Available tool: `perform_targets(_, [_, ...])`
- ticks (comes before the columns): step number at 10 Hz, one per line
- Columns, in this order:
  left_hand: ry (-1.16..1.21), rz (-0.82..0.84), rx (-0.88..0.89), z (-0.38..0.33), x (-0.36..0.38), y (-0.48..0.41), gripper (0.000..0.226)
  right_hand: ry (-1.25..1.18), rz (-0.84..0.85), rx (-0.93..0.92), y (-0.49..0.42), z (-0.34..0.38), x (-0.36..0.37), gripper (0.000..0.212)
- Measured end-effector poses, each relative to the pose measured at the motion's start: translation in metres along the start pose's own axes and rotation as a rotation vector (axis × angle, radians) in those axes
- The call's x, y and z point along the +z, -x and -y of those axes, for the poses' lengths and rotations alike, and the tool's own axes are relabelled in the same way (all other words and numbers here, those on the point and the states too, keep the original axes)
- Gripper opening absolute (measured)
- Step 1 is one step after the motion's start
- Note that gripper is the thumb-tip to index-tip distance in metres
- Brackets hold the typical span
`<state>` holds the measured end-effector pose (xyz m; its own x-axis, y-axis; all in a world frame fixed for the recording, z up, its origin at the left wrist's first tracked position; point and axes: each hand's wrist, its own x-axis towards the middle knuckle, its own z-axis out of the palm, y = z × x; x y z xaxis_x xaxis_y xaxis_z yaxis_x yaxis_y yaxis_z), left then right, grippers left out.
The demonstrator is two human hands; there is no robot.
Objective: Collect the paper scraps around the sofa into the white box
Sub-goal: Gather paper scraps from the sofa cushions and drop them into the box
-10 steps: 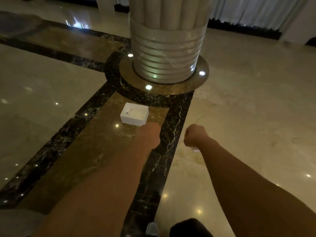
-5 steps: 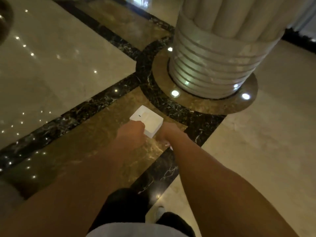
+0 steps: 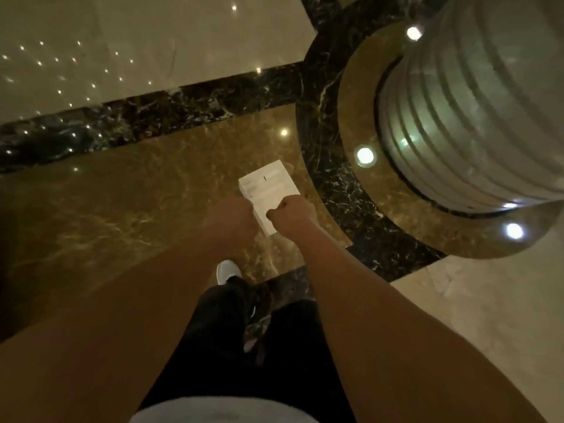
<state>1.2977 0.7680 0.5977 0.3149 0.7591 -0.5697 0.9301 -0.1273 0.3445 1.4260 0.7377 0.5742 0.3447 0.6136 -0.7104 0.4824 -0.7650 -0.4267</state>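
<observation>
Over the white box (image 3: 266,187), left hand (image 3: 232,219) and right hand (image 3: 291,212) fisted, contents hidden.

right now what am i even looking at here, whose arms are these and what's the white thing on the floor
There is no machine here: a person wears one wide-angle camera on the head, and it looks down at their own two bare arms. The left hand and the right hand are both closed into fists above a white box, which sits on the polished brown marble floor. Whether each grip holds paper scraps cannot be seen, as the fingers hide whatever is inside. To the right stands a ribbed column with small floor lights around its base. Below the arms you see dark trousers and one pale shoe.
</observation>
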Motion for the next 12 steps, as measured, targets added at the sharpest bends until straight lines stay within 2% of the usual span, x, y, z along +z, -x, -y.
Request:
perform_targets(1, [0.342,-0.02,-0.164,-0.014,0.046,-0.062,0.009,-0.634,0.228,0.354,-0.058,-0.018,-0.027,0.014])
perform_targets(2, [0.541,-0.072,-0.388,-0.031,0.082,-0.117,0.007,-1.037,0.31,0.561,-0.135,-0.044,-0.036,0.012])
perform_targets(3, [0.674,-0.04,-0.546,-0.033,0.138,-0.192,0.009,-1.101,0.4,0.623,-0.228,-0.063,-0.028,0.019])
perform_targets(4, [0.745,-0.057,-0.65,-0.025,0.195,-0.264,0.014,-1.047,0.455,0.67,-0.307,-0.087,-0.006,0.026])
perform_targets(5, [0.793,-0.094,-0.724,-0.009,0.247,-0.323,0.012,-0.918,0.41,0.675,-0.373,-0.114,0.022,0.017])
perform_targets(6, [0.866,-0.116,-0.77,0.007,0.281,-0.361,0.012,-0.856,0.4,0.657,-0.422,-0.138,0.046,0.019])
perform_targets(7, [1.069,-0.124,-0.813,0.021,0.303,-0.388,0.018,-0.836,0.386,0.663,-0.457,-0.154,0.063,0.025])
perform_targets(8, [1.202,-0.115,-0.832,0.032,0.31,-0.401,0.021,-0.848,0.338,0.657,-0.476,-0.162,0.071,0.027])
perform_targets(9, [1.24,-0.123,-0.812,0.047,0.315,-0.399,0.018,-0.868,0.264,0.656,-0.479,-0.16,0.078,0.025])
perform_targets(11, [1.056,-0.193,-0.846,0.077,0.288,-0.356,0.016,-0.719,0.353,0.567,-0.444,-0.117,0.086,0.032])
perform_targets(12, [1.121,-0.213,-0.824,0.095,0.255,-0.319,0.009,-0.692,0.401,0.495,-0.404,-0.076,0.089,0.039])
